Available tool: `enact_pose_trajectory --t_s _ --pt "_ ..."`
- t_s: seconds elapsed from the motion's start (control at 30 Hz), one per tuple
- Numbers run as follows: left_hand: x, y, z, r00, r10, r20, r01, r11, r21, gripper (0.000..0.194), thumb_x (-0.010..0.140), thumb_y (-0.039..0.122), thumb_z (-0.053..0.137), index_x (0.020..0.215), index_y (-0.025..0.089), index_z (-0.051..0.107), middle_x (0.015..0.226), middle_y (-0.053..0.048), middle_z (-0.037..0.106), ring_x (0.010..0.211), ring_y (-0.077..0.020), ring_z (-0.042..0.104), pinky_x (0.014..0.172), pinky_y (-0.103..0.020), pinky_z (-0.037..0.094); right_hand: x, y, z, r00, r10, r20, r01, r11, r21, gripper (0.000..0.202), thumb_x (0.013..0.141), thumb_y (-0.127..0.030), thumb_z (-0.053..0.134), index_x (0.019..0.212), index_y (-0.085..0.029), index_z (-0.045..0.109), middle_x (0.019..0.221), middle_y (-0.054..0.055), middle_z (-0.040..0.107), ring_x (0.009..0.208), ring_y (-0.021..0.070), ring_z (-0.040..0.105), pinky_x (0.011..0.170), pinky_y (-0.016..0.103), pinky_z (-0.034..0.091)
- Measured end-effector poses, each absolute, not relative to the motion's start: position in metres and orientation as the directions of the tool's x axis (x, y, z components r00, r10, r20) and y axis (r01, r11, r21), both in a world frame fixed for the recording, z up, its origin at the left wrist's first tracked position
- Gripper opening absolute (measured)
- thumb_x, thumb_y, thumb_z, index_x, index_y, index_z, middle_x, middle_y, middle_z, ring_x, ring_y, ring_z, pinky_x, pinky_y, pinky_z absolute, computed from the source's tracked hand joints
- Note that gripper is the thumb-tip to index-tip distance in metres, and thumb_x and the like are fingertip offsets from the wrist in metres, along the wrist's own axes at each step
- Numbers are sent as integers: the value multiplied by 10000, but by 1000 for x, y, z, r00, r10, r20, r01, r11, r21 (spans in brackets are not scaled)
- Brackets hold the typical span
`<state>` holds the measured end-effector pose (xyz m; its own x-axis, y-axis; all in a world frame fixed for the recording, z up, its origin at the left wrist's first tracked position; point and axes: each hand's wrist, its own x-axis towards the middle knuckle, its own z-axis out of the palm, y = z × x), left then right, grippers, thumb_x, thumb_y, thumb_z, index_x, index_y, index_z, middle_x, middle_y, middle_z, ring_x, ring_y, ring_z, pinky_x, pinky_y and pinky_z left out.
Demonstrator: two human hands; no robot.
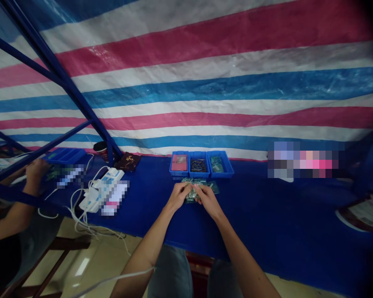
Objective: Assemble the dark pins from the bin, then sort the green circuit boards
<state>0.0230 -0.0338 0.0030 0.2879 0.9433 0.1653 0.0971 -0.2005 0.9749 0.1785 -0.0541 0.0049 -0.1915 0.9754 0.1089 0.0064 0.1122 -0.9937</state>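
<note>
Over the blue table, my left hand (178, 195) and my right hand (207, 196) come together, fingers closed in a pinch. What lies between the fingertips is too small to make out. Right beneath and around them is a pile of small shiny greenish pieces (199, 181), perhaps little clear packets. Three joined blue bins stand just beyond the hands. The left bin (173, 176) has something pinkish-red with a clear packet on it. Dark screws or nails (199, 165) fill the middle bin. Clear greenish packets (216, 164) lie in the right bin (228, 171).
White power strips (95, 196) with tangled cables lie to the left, near a dark brown packet (129, 161) and a cup (100, 150). A blue metal frame (77, 99) crosses the left side. Beyond it a co-worker's hand (37, 169) is near a blue tray (66, 155). A round container (362, 213) sits at right.
</note>
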Motion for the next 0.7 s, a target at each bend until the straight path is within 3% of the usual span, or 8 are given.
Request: enact_pose_trajectory --t_s 0.47,0.7 --pt "24 -37 4 324 932 160 142 -215 966 525 902 540 554 571 141 475 533 25 382 541 -100 333 543 -250 244 180 -55 0 -85 991 104 -76 98 -992 422 902 -562 569 728 -178 576 639 -5 467 577 134 438 489 227 359" --pt "23 -36 4 275 944 183 164 -233 958 528 924 537 523 575 144 486 546 18 417 548 -107 372 558 -251 267 181 -54 0 -137 976 167 -37 163 -986 376 902 -523 569 757 -176 574 610 -16 484 534 117 404 491 229 329"
